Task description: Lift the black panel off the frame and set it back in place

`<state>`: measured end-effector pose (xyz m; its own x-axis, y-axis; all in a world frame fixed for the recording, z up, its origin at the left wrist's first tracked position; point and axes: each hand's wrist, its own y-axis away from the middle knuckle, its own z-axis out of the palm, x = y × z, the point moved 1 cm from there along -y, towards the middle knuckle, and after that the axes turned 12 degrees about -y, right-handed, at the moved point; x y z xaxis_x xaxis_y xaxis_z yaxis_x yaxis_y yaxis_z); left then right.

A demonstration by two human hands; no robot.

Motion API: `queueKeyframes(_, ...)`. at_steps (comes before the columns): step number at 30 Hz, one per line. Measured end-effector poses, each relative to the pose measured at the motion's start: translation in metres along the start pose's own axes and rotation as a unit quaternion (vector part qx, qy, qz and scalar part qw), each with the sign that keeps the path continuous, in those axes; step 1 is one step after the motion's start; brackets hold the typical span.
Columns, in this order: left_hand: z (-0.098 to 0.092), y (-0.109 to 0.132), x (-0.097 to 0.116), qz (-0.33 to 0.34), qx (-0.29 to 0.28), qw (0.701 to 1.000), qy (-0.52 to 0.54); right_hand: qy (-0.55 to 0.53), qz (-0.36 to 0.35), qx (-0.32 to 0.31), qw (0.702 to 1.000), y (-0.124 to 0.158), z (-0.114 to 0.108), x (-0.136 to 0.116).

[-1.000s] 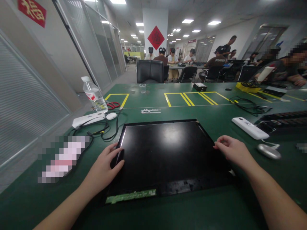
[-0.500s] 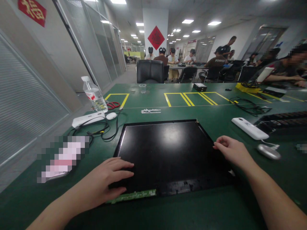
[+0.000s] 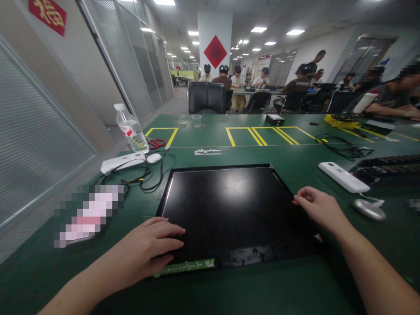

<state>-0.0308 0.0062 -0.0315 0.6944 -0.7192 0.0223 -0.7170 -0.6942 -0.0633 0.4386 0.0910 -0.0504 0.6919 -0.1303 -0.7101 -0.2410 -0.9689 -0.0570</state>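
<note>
fingers [image 3: 173, 229] of my left hand [image 3: 147, 247] are spread apart, palm down over the near-left corner of the black panel [image 3: 226, 201], closed on nothing; prob there to steady it, tho can't tell how hard they press. my right hand [image 3: 320, 208] has thumb & fingertips together at the panel's right edge; can't tell if they've a pinch of the rim. panel's flat on the green table [image 3: 249, 291], right in front of me, prob so both arms reach its sides. green circuit strip [image 3: 187, 266] runs along its near edge, partly hidden by my left thumb. white block [image 3: 121, 162] to the l & white slab [image 3: 343, 177] to the r sit off the panel, prob to be out of the way.

containers: clear bottle [image 3: 131, 131], far l, cap on, contents unclear. clear cup [image 3: 197, 121], far side, can't tell what's in it. yellow tray [image 3: 341, 124], far r, w/ black bits, too small to id.
</note>
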Motion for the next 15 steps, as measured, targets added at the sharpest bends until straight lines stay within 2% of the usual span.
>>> queueKeyframes(15,-0.0042,-0.0019,0.0032,0.019,-0.016,1.000,-0.003,0.005,-0.002,-0.001,1.000,-0.0011,0.0009,0.0016)
